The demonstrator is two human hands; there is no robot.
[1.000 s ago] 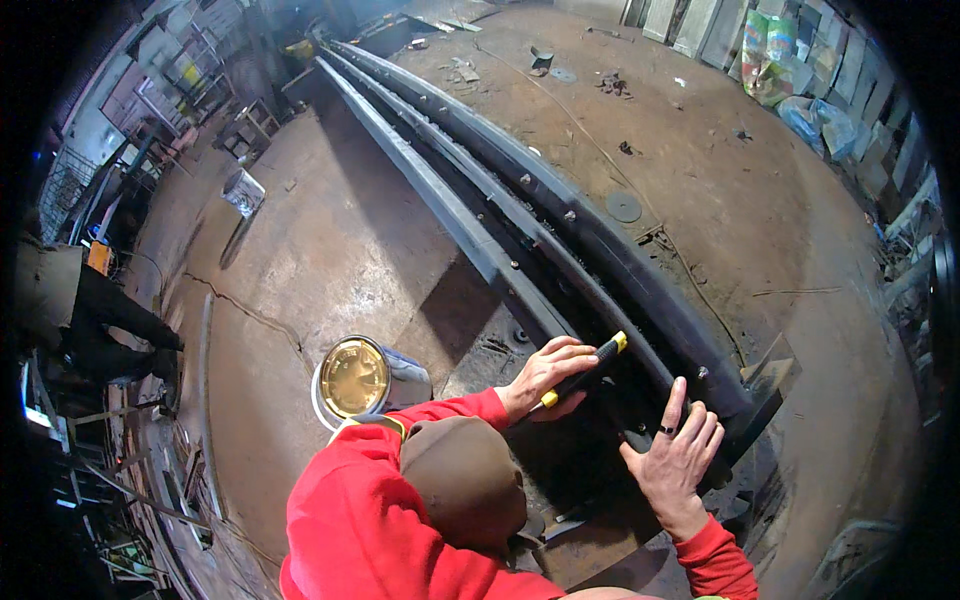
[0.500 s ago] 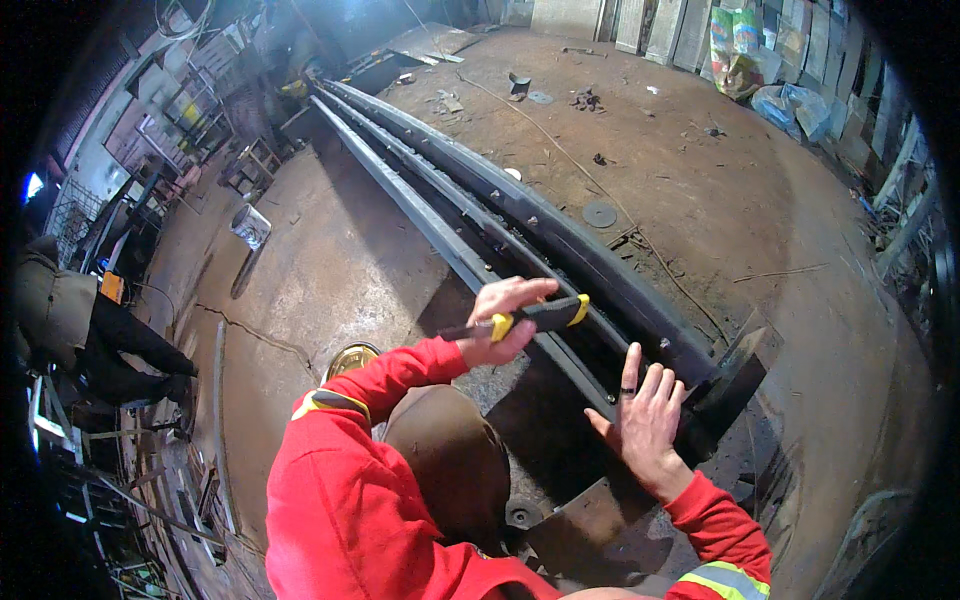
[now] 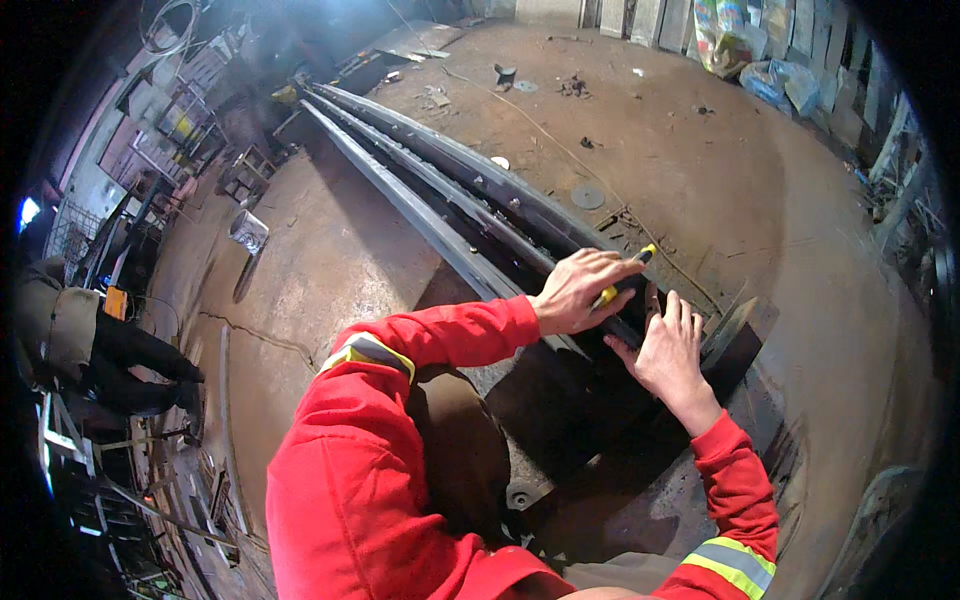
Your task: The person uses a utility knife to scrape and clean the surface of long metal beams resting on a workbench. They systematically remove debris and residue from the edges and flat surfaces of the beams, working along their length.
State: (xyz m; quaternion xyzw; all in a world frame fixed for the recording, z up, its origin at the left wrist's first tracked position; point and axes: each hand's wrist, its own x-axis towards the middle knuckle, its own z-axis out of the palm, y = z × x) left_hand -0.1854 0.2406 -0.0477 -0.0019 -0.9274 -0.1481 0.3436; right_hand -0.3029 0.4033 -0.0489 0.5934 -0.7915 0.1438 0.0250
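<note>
My left hand (image 3: 580,290) is closed around a black-and-yellow handled tool (image 3: 648,254). Most of the tool is covered by my fingers, and its kind cannot be told. That hand is over the near end of a bundle of long dark metal beams (image 3: 410,180), which stretches away to the far left. Close by on the right, my right hand (image 3: 668,352) rests at the beam end. Its fingers are extended, and I see nothing held in it. The exact contact between the tool and the metal is hidden.
A flat round disc (image 3: 588,197) and a thin cord lie on the floor beyond the beams. To the left stand a metal bucket (image 3: 248,231) and another person (image 3: 110,340). Plastic bags (image 3: 770,85) lean by the plank wall at far right.
My left hand has moved right with the tool, from the near beam to the end beside my right hand. The right hand has shifted slightly right and stays at the beam end.
</note>
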